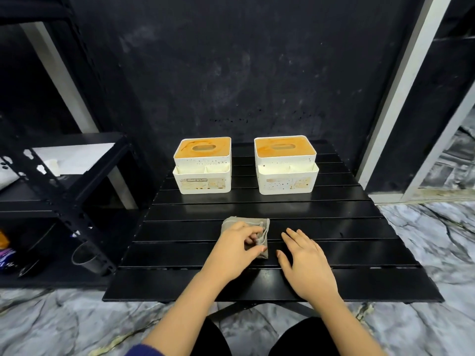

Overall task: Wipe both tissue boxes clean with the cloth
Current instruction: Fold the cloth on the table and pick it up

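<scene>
Two white tissue boxes with orange-brown lids stand side by side at the back of the black slatted table (334, 227). The left tissue box (202, 167) and the right tissue box (286, 167) both carry dark specks and stains on their fronts. A folded grey cloth (259, 227) lies near the table's middle. My left hand (236, 249) rests on the cloth with its fingers curled, pinching its right edge. Just to the right of the cloth, my right hand (305, 263) lies flat on the table, fingers apart and holding nothing.
A black metal shelf rack (64, 196) stands to the left, with a dark cup (86, 258) and small items on its lower shelf. A dark wall rises behind the table. Marble-patterned floor (424, 253) surrounds the table.
</scene>
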`<state>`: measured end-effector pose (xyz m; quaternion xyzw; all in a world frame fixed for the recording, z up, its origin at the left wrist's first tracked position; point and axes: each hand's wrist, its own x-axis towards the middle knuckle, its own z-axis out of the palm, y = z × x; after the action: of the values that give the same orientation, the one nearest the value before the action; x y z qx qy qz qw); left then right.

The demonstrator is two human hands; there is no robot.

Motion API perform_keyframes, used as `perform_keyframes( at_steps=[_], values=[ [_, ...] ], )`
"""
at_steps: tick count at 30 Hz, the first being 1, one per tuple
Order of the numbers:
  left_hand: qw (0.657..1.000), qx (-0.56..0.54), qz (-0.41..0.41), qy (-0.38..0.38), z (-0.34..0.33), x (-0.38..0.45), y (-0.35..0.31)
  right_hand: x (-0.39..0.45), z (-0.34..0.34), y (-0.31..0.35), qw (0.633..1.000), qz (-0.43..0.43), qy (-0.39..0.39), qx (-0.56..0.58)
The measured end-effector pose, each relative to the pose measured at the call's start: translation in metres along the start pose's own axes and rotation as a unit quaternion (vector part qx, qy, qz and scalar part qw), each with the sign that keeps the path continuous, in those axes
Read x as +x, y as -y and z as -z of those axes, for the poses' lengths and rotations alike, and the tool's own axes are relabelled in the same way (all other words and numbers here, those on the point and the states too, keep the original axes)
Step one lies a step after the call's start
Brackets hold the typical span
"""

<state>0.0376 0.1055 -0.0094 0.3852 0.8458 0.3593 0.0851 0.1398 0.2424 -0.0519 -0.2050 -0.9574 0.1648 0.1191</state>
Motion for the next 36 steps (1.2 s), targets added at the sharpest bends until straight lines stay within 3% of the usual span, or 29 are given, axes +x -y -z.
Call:
perform_keyframes(
  at_steps=[6,11,14,19,21,26,36],
  values=[
    [0.998,0.014,-0.001,-0.067,0.027,-0.007,0.021,0.003,0.002,-0.003,0.999,-0.007,0.007,0.043],
    [0.984,0.11,0.084,-0.112,0.038,-0.021,0.051,0.016,0.021,0.01,0.959,-0.065,-0.088,0.26],
    [0.975,0.177,0.107,-0.082,0.037,-0.031,0.064,0.029,0.025,0.036,0.968,-0.007,-0.097,0.233],
    [0.97,0.202,0.131,-0.044,0.03,-0.039,0.076,0.048,0.008,0.085,0.978,0.107,0.003,0.177],
    [0.97,0.199,0.134,-0.047,0.028,-0.041,0.079,0.053,0.0,0.097,0.98,0.106,0.037,0.163],
    [0.969,0.201,0.134,-0.052,0.027,-0.042,0.079,0.053,-0.022,0.097,0.996,0.043,0.081,-0.012],
    [0.971,0.192,0.13,-0.055,0.028,-0.043,0.082,0.032,-0.024,0.078,0.998,0.066,0.014,-0.018]
  ],
)
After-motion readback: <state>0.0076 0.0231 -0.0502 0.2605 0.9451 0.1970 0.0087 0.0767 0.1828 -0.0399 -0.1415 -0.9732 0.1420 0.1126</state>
